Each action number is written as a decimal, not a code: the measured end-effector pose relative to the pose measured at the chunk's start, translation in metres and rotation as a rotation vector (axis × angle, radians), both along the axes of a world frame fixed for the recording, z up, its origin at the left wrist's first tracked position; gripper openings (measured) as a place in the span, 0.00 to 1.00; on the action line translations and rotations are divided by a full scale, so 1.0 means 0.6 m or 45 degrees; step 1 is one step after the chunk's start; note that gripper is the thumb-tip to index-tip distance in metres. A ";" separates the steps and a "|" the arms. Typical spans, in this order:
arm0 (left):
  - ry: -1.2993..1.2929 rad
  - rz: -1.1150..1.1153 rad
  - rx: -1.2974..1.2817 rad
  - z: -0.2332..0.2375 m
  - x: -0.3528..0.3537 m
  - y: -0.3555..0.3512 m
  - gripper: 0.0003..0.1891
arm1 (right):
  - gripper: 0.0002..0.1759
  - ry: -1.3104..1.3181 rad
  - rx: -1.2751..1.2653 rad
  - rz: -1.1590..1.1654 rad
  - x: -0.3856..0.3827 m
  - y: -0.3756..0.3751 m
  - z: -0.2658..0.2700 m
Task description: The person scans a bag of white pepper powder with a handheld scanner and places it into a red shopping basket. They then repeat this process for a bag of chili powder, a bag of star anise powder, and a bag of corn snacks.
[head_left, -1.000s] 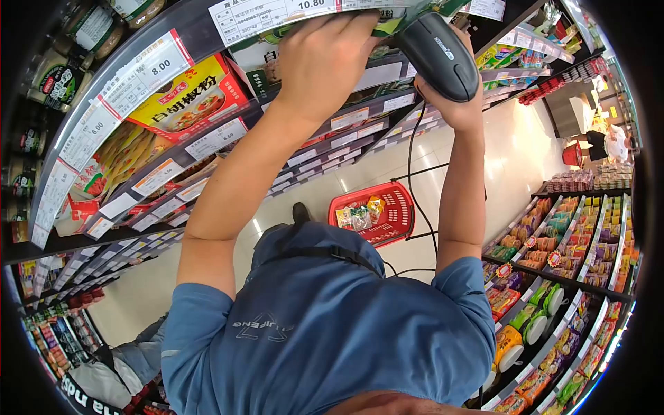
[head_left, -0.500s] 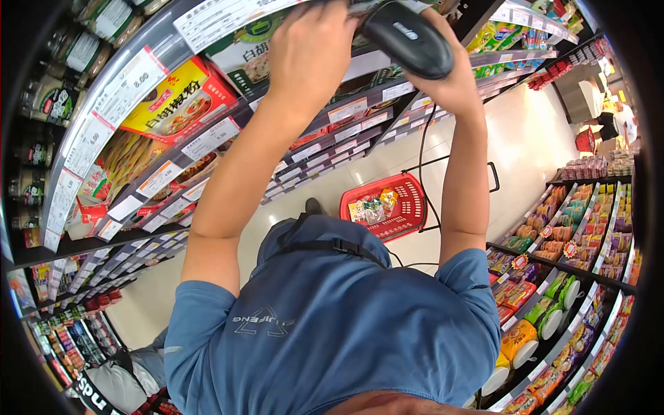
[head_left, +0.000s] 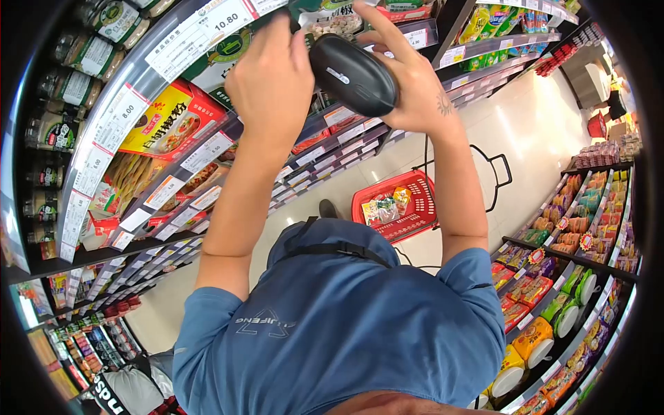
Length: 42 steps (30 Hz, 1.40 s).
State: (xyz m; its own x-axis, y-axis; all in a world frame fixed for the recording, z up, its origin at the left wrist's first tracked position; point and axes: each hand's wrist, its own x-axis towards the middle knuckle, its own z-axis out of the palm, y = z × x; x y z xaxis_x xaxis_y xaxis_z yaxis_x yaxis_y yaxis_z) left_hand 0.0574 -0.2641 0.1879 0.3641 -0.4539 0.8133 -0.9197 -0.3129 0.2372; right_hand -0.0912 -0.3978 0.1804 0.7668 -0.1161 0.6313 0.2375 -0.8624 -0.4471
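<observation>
- Right hand (head_left: 418,90): closed around a black, rounded plastic handheld scanner (head_left: 354,76). One finger is raised clear of it, toward the packet above.
- Scanner: located between the two hands, in front of the upper shelf face, its rounded end tilted down toward the right wrist. A thin black cable hangs below that hand.
- Left hand (head_left: 270,79): back of hand facing up, fingers bent, thumb beside the scanner's left end. The fingertips are partly hidden at the packet's edge; cannot tell whether they grip it.
- Green-and-white plastic packet with a clear window showing pale contents (head_left: 337,25): located at the top of the view, between the hands and just beyond the scanner. Its upper part is cut off by the frame.
- White paper price label marked 10.80 (head_left: 200,38): on the curved shelf edge, left of the left hand.
- Yellow-and-red printed packet (head_left: 173,121): on the shelf, left of the left forearm.
- Glass jars with dark green labels (head_left: 90,59): in rows at far upper left.
- Red perforated plastic basket (head_left: 415,223): low in the aisle between the forearms, with several small packets inside (head_left: 387,206).
</observation>
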 end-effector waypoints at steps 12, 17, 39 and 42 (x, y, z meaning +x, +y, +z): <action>-0.413 -0.324 0.411 0.050 -0.014 -0.025 0.29 | 0.25 0.209 -0.123 -0.283 -0.011 -0.006 -0.025; -0.283 -0.341 0.658 0.049 -0.014 -0.024 0.31 | 0.23 0.004 0.258 -0.196 -0.107 0.037 -0.112; -0.321 -0.085 0.949 0.026 0.003 -0.082 0.23 | 0.20 1.461 1.328 -1.103 -0.640 0.412 -0.743; -0.264 -0.218 0.704 0.014 -0.039 -0.063 0.15 | 0.20 1.489 1.396 -1.171 -0.666 0.423 -0.762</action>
